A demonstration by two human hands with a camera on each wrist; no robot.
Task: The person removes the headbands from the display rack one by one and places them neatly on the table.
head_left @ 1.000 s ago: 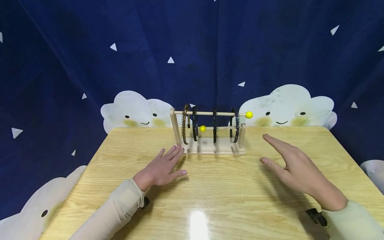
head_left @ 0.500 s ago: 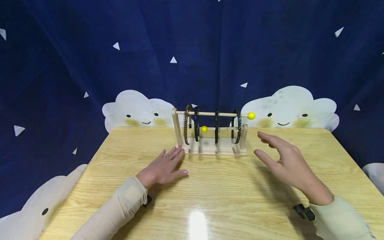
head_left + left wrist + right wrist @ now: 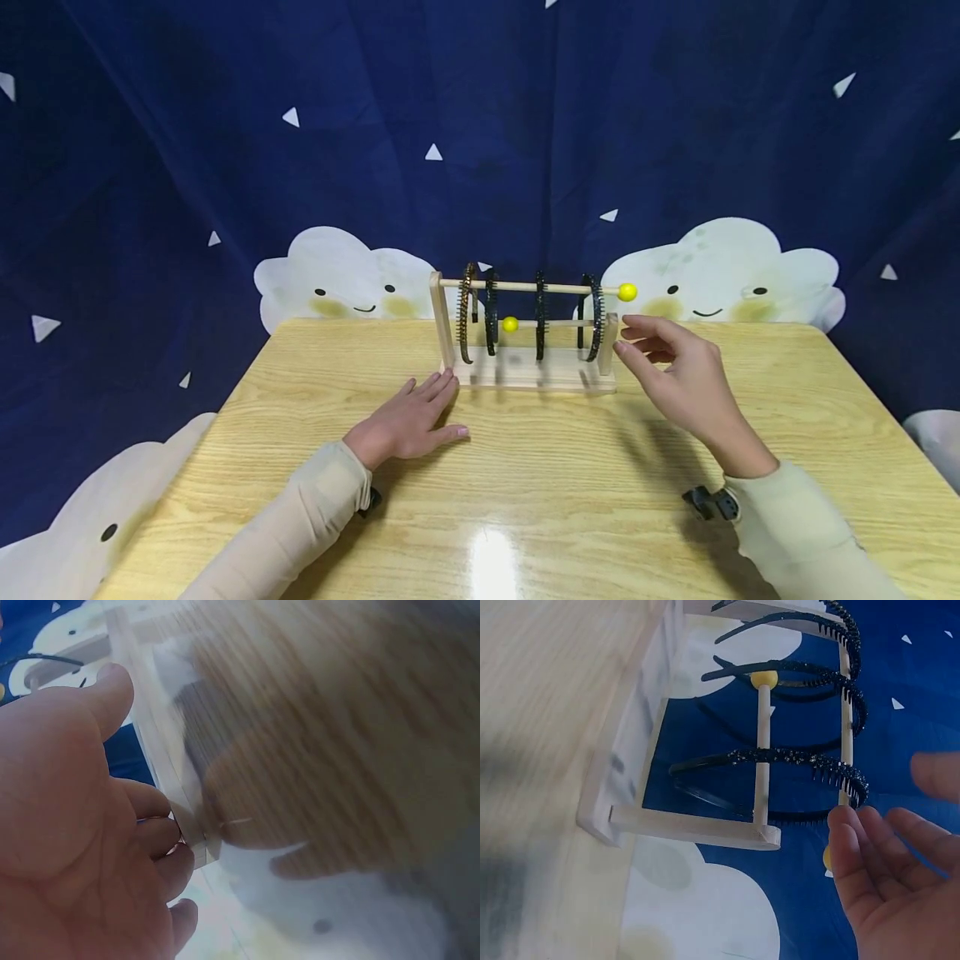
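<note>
A wooden headband rack stands at the far middle of the table, with two horizontal rods that end in yellow balls. Several toothed headbands hang on its upper rod: a brown one at the left, then black ones, the rightmost a glittery black headband. My left hand lies flat, its fingertips at the rack's left front corner; the left wrist view shows those fingers against the base edge. Beside the right post, my right hand is raised with bent fingers and thumb apart, nothing between them.
The light wooden table reaches back to a dark blue curtain printed with white clouds and triangles. A yellow ball sticks out at the upper rod's right end, above the right fingertips.
My right hand has moved left and a little forward, up to the rack's right end, with its fingers bending more. The left hand has stayed at the corner.
</note>
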